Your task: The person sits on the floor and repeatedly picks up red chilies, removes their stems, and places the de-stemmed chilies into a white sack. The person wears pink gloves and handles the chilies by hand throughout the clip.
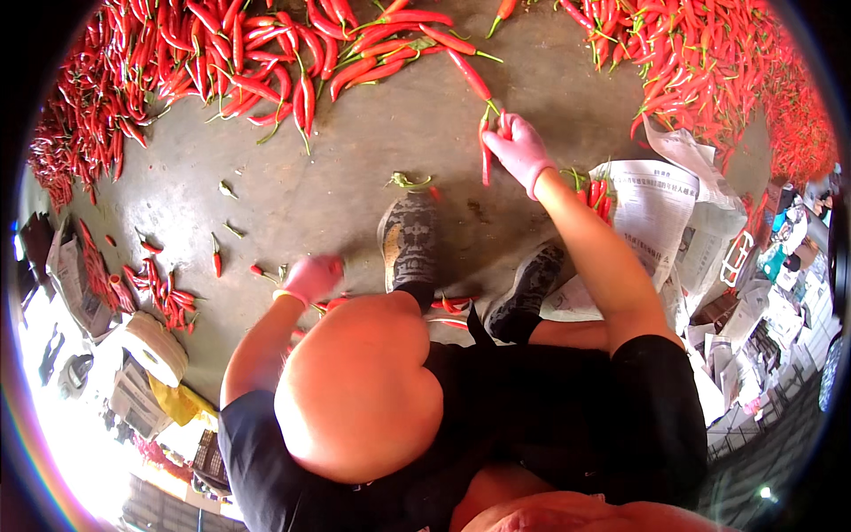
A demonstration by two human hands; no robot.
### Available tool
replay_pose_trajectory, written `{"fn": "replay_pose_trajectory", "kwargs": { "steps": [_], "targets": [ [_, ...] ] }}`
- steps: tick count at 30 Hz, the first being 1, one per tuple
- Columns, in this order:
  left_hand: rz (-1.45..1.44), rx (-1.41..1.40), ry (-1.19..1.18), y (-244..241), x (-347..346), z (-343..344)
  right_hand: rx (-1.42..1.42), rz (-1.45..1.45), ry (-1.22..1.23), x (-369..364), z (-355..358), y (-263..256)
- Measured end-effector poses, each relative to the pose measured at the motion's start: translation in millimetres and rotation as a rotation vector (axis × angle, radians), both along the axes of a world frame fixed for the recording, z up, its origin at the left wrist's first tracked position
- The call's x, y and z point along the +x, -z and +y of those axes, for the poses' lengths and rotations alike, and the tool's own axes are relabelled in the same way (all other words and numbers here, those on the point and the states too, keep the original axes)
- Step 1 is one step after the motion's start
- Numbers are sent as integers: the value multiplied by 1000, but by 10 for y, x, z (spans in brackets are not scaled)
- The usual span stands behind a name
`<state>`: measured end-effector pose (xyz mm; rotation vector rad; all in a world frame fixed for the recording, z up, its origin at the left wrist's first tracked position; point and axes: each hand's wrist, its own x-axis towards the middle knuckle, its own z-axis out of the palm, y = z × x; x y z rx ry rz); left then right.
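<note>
My right hand (520, 147), in a pink glove, is closed at the end of a red chili pepper (486, 156) that dangles beside the thumb. Another red chili (469, 74) lies just beyond, its green stem meeting the fingertips. My left hand (315, 276), also pink-gloved, is low by my knee and blurred by motion; whether its fingers hold anything is unclear. Close to its wrist is a small chili with a long stem (266, 273). A large heap of red chilies (259, 60) spreads over the concrete floor (332, 179) ahead of me.
A second chili heap (705, 73) covers the right side. Newspaper sheets (655, 213) stand near my right arm around several chilies (600, 197). A roll of tape (154, 347) and a small chili pile (166, 296) lie at left. My shoe (411, 239) is between my hands.
</note>
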<state>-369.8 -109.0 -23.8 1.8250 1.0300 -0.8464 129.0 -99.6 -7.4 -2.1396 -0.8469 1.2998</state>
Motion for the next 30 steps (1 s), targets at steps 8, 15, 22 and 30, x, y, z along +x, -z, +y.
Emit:
{"fn": "replay_pose_trajectory", "kwargs": {
  "steps": [8, 15, 22, 30],
  "targets": [
    [-647, 735, -66, -244, 2370, 2033, 231, 177, 644, -392, 6, 189],
    [-325, 750, 27, -74, 2821, 2285, 39, -61, 440, -412, 188, 144],
    [-554, 262, -353, -77, 2491, 1886, 117, -473, 51, -207, 74, -70],
    [-515, -308, -916, -368, 2162, 1528, 408, -1018, -1162, -7, 58, -244]
  ]
}}
